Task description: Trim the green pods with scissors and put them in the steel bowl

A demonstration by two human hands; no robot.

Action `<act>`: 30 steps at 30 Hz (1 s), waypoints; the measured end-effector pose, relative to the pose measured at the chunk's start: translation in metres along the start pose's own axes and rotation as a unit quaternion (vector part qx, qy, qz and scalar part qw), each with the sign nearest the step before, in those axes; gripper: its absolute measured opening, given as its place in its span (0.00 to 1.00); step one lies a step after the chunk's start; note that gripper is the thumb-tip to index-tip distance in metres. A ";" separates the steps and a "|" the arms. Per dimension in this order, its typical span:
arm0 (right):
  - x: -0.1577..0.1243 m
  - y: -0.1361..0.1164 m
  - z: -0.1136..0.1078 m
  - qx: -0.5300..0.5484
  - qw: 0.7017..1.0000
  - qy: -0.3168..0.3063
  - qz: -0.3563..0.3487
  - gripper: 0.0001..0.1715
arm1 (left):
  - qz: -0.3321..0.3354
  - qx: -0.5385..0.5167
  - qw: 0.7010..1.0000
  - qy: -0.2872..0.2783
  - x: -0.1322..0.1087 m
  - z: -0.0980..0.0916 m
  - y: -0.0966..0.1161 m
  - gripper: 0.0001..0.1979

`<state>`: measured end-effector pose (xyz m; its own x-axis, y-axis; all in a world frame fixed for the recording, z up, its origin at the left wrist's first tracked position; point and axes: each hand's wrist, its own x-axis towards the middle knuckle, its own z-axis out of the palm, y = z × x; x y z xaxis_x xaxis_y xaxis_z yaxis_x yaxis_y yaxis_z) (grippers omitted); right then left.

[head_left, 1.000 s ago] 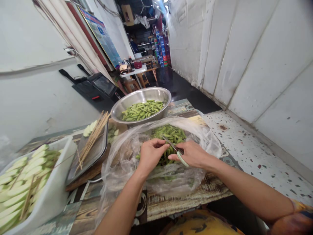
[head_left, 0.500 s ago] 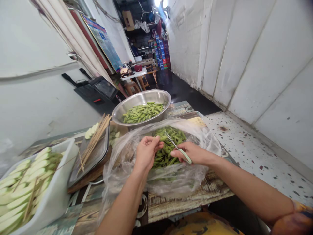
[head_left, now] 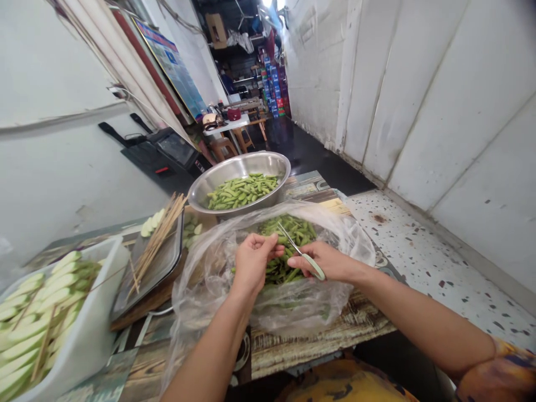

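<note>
My left hand (head_left: 253, 262) sits curled over a heap of green edamame pods (head_left: 293, 230) inside a clear plastic bag (head_left: 213, 290). Its fingertips are among the pods, and whatever they pinch is hidden. My right hand (head_left: 326, 261) grips small scissors (head_left: 307, 259) with pale green handles, their thin blades pointing up and left just over the pods. A steel bowl (head_left: 238, 163) of more green pods (head_left: 242, 191) stands beyond the bag.
At the left, a white tray (head_left: 98, 279) holds pale green vegetable slices on skewers, beside a metal tray (head_left: 167, 262) with bamboo skewers on a wooden board (head_left: 146, 304). The worn table edge (head_left: 318, 349) runs below the bag. Terrazzo floor (head_left: 439, 262) and a white wall lie right.
My right hand has shifted slightly left, with the scissors nearer my left hand. The head view has also moved a little.
</note>
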<state>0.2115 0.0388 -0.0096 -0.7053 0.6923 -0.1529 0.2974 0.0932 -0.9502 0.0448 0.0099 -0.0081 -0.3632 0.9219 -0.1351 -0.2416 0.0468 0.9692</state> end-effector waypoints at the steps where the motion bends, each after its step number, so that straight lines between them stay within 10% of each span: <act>1: 0.001 0.002 0.000 -0.007 1.000 0.007 -0.005 0.29 | -0.004 0.003 1.000 -0.003 0.000 0.000 0.000 0.17; 9: 0.003 -0.001 -0.003 0.025 0.999 0.046 0.008 0.28 | 0.021 0.006 0.999 -0.030 0.007 -0.011 0.008 0.13; 12: 0.002 -0.008 -0.006 0.056 0.996 0.062 0.027 0.27 | 0.097 0.158 0.982 -0.040 0.009 -0.019 0.012 0.08; 19: 0.003 -0.007 -0.006 0.058 0.996 0.065 0.035 0.26 | 0.261 0.569 0.748 -0.222 0.007 -0.028 0.012 0.09; 30: 0.001 -0.002 -0.004 -0.063 0.998 0.007 0.001 0.29 | 0.191 0.336 0.920 -0.071 0.008 -0.022 0.013 0.10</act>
<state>0.2128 0.0416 -0.0067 -0.6965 0.7017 -0.1502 0.3775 0.1802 -0.9083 0.0185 0.0093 -0.0010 -0.1736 0.9593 0.2229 0.5068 -0.1071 0.8554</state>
